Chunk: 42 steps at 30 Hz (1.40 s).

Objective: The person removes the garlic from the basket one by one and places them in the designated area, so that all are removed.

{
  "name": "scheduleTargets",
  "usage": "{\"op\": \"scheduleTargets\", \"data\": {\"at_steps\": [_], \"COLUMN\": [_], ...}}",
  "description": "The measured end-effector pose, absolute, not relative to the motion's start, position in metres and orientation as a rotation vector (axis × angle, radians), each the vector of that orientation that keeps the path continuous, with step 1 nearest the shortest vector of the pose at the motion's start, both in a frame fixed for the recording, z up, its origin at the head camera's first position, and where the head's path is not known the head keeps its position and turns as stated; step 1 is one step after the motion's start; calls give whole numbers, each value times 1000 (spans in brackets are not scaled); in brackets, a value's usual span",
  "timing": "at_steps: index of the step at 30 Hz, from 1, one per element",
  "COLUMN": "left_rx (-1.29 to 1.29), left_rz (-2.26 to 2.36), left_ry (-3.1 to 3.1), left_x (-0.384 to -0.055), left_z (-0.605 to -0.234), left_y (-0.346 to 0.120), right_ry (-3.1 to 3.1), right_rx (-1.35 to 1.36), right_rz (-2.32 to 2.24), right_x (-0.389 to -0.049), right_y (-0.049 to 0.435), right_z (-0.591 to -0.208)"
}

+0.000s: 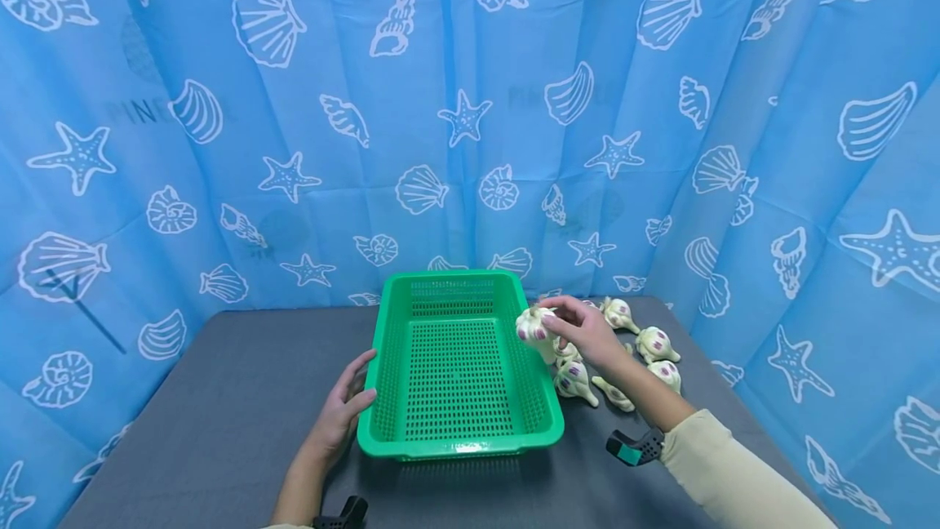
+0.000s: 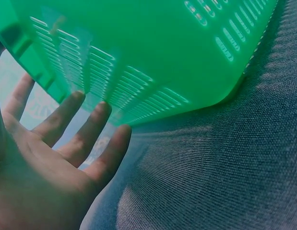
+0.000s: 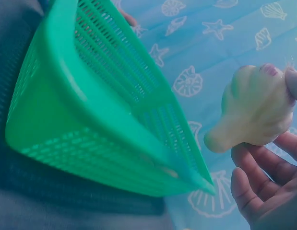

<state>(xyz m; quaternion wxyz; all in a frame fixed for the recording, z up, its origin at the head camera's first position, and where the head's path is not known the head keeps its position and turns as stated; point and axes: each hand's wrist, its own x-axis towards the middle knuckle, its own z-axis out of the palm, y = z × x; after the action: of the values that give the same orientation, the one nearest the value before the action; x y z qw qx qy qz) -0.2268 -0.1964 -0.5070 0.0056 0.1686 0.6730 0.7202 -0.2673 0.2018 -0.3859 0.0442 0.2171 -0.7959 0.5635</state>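
A white, purple-marked garlic bulb is held in my right hand, above the right rim of a green plastic basket. Thumb and fingertips pinch the bulb, its stem pointing down toward the basket in the right wrist view. My left hand rests at the basket's left rim. In the left wrist view, its loosely spread fingers lie along the slotted outer wall of the basket. The inside bottom of the basket shows bare slots in the head view.
Several garlic bulbs lie on the grey cloth-covered table to the right of the basket, some partly behind my right hand and forearm. A blue curtain with white shell prints stands behind the table and along its sides.
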Motion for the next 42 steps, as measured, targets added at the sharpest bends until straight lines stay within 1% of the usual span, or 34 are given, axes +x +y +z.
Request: {"op": "scheduleTargets", "data": {"at_steps": [13,32,36,42], "left_rx": [570,517,514,494], "left_rz": [2266,2284,2286,2286], "left_ry": [2074,2044,2032,2053], "left_x": [-228,-227,-227,-227], "left_z": [-509,-506,-506,-505], "left_y": [-197,-197,-197,-196], "right_ry": [-2501,-2670,-2716,-2749], "right_rx": [509,347,351,428], "right_rz": [1600,1244,1182,1143], "right_x": [-246,-224,-219,-213], "right_y": [236,254,256,256], "right_z": [-404,-444,-452,-460]}}
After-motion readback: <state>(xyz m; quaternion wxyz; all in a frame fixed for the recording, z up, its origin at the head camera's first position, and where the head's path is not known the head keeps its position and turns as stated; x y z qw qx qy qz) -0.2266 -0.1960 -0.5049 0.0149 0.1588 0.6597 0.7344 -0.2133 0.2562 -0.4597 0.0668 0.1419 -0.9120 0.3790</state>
